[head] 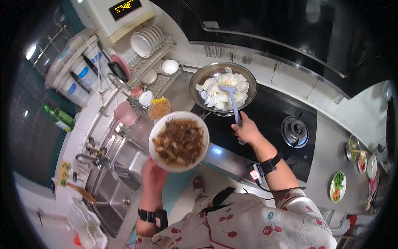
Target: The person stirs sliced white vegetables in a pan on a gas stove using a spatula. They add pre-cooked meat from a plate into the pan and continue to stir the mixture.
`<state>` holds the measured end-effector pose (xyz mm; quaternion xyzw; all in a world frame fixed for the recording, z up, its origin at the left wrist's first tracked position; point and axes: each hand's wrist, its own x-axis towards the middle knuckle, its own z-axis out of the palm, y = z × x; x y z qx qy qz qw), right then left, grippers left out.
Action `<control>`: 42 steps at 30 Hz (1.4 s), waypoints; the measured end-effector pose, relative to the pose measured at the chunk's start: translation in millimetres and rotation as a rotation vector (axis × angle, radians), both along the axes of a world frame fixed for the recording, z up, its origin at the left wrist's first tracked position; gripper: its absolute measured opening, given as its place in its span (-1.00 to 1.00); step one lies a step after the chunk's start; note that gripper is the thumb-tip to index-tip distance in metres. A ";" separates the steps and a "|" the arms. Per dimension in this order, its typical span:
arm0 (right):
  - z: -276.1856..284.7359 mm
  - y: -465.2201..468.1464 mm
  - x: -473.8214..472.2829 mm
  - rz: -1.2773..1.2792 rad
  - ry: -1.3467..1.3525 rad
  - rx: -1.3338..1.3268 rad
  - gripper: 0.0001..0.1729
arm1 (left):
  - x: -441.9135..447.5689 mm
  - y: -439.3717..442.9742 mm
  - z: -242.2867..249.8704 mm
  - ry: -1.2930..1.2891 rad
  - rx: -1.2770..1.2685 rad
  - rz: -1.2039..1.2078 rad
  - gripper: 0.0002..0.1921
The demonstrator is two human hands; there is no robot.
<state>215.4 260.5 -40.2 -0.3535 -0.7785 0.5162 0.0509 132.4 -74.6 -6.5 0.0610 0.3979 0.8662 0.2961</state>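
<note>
In my left hand (154, 174) is the rim of a white bowl (150, 141) filled with browned, sauced food pieces (180, 141). It is held up to the left of the gas hob (267, 124). My right hand (247, 128) grips the handle of a bluish-grey spatula (234, 104). The spatula's head rests among thin white slices (222, 98) in a metal wok (253, 85), which sits on the hob's left side. The slices look like a root vegetable, with a few yellowish bits among them. Any flame beneath the wok is hidden.
A double steel sink (115, 199) lies at left, below a rack of white plates (144, 43). A tub of noodle-like strips (160, 109) stands behind the bowl. A second burner (294, 132) is at right; beyond it, an oval plate of greens (338, 186). The range hood (264, 28) overhangs the back.
</note>
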 end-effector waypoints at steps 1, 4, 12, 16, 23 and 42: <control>-5.0 2.6 -7.7 -0.040 0.011 -0.217 -0.36 | -26.9 7.7 -3.1 -0.028 0.006 -0.057 -0.51; -14.6 10.0 -15.4 -0.048 0.006 0.285 -0.63 | -107.0 40.0 -9.1 0.015 -0.057 -0.195 -0.54; 9.3 -37.9 6.6 -0.293 0.152 0.220 -0.56 | -246.9 150.3 -6.6 0.013 -0.304 -0.480 -0.74; 20.5 -70.7 5.6 -0.318 0.196 0.371 -0.49 | -271.2 201.4 -3.6 0.054 -0.386 -0.593 -0.74; 20.0 -72.3 3.8 -0.201 0.278 0.537 -0.45 | -279.4 248.4 19.8 0.284 -0.583 -0.633 -0.74; 13.8 -34.6 34.3 -0.050 0.305 0.515 -0.44 | -273.4 270.1 68.6 0.468 -0.782 -0.565 -0.62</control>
